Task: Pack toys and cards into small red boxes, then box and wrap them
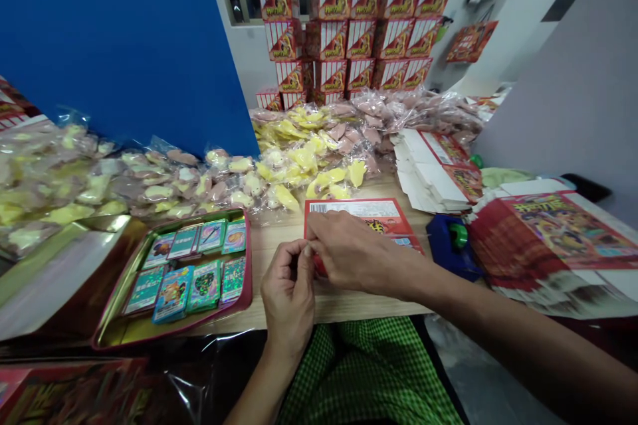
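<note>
A red and white printed carton [383, 208] with a barcode lies on the wooden table [279, 229] in front of me. My right hand [349, 249] reaches across its left part, fingers bent down and pressed together. Beside the carton's left edge, my left hand [289, 285] is closed, its thumb against the curled fingers. The two hands meet at the fingertips. What they pinch between them is hidden. A bit of red shows beneath my right hand. To the left stands an open gold-lined tin [124, 339] with several stacks of shiny cards [172, 293].
Bagged yellow and pink soft toys [304, 159] heap along the back. Flat cartons [433, 172] pile at the right, with more printed cartons [563, 232] nearer. A blue tape dispenser [448, 259] stands between. Boxes [331, 40] are stacked behind; a blue panel [119, 40] rises at left.
</note>
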The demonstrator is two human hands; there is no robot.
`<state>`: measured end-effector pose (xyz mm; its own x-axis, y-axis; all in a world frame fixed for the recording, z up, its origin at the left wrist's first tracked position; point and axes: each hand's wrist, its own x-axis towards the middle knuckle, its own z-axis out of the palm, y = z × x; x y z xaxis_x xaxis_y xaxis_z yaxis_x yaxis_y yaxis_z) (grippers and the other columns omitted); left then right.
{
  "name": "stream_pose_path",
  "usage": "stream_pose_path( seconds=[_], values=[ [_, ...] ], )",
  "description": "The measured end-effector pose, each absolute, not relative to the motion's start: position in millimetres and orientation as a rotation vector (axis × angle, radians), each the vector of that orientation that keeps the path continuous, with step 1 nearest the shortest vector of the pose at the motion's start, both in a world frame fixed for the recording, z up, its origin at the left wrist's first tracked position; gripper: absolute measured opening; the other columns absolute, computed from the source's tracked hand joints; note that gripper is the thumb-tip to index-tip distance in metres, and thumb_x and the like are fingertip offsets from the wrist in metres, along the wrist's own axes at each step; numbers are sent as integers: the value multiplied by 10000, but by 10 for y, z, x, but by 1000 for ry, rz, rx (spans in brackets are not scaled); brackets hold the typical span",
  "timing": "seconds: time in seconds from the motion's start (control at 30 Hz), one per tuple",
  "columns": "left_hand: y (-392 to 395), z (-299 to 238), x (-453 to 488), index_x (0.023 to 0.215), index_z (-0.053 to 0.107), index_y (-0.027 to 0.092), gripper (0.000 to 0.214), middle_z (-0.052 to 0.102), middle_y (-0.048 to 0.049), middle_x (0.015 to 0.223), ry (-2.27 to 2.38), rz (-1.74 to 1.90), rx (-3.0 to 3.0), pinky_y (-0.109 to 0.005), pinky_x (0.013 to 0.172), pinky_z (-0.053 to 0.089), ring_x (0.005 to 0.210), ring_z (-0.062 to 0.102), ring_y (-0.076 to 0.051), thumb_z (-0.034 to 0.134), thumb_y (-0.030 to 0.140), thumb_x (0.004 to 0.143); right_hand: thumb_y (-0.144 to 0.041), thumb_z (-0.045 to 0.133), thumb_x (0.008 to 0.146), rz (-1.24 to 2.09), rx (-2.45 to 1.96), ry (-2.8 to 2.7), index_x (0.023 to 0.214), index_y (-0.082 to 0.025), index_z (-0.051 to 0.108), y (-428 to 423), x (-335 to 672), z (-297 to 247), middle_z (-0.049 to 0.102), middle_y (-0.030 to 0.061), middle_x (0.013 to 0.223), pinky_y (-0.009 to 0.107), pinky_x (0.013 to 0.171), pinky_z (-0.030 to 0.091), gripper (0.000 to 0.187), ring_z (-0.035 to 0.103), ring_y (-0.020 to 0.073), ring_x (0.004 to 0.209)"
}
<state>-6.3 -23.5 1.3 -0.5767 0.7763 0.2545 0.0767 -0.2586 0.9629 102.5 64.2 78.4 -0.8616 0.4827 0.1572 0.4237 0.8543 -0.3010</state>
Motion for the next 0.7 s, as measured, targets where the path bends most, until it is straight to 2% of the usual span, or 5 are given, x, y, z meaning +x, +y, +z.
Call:
stream_pose_path(
  seconds=[0.27, 0.37, 0.47, 0.6, 0.7],
  values=[
    [-237, -37, -88, 863, 725, 169, 312, 690, -18, 778, 1461, 1892, 1021, -203, 639, 505, 691, 601, -128, 749, 480, 864, -35, 474, 821, -34, -567, -2978, 954, -127, 603, 531, 918, 843, 677, 129, 867, 348, 665, 320, 207, 542, 221, 741],
    [-239, -12, -83, 842, 721, 167, 345, 667, -12, 731, 1484, 1871, 1031, -204, 591, 487, 644, 584, -126, 730, 511, 871, -89, 526, 829, 219, -681, -2963, 969, -123, 599, 603, 949, 881, 667, 98, 813, 315, 595, 299, 162, 482, 180, 636],
    [-239, 7, -74, 855, 719, 168, 333, 656, -11, 726, 1522, 1836, 1066, -212, 589, 481, 633, 573, -126, 696, 497, 900, -98, 551, 834, 637, -877, -2822, 843, -158, 569, 722, 984, 872, 616, 36, 722, 275, 539, 268, 63, 430, 139, 581],
    [-235, 20, -78, 876, 716, 170, 264, 653, -10, 747, 1556, 1820, 1123, -207, 615, 475, 651, 558, -119, 668, 425, 927, -31, 566, 792, 1061, -1012, -2565, 753, -184, 526, 876, 971, 796, 579, -12, 679, 245, 541, 302, 163, 474, 128, 611],
    [-235, 36, -85, 854, 703, 170, 233, 593, 19, 669, 1550, 1825, 1110, -190, 567, 442, 597, 504, -103, 666, 388, 925, -25, 540, 828, 1189, -1122, -2357, 729, -193, 501, 1005, 976, 779, 508, -36, 621, 246, 521, 290, 199, 437, 121, 570]
  ],
)
